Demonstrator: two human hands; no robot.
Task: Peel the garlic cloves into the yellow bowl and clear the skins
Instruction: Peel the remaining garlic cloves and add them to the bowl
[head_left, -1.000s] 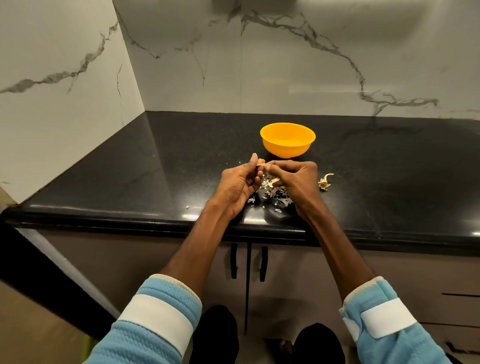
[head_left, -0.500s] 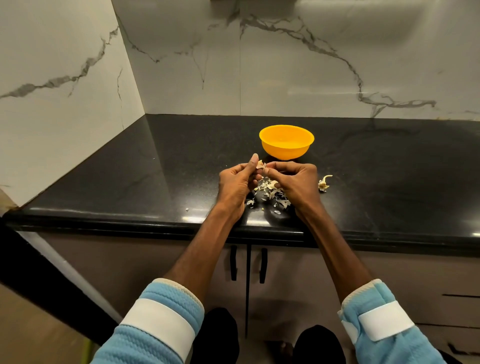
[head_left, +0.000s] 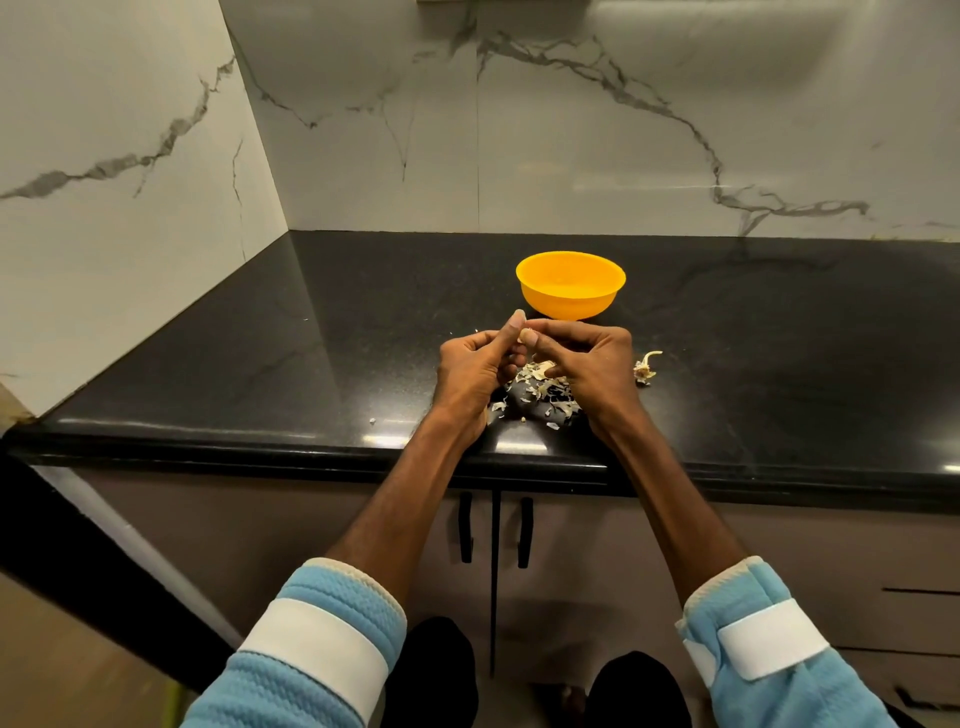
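The garlic clove (head_left: 524, 338) is pinched between the left hand (head_left: 470, 371) and the right hand (head_left: 597, 364), which cover it almost fully; only a pale sliver shows. Both hands hide the sides of the heap of skins (head_left: 543, 389). The foot of the yellow bowl (head_left: 570, 299) is behind the right fingers. The 2 blue sleeves (head_left: 322, 660) are cut by the lower edge. A pale scrap (head_left: 645, 366) beside the right hand is too small to identify.

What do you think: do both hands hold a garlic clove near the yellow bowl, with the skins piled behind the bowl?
Not quite: the head view shows the skins piled nearer than the yellow bowl, below the left hand and right hand holding the garlic clove.
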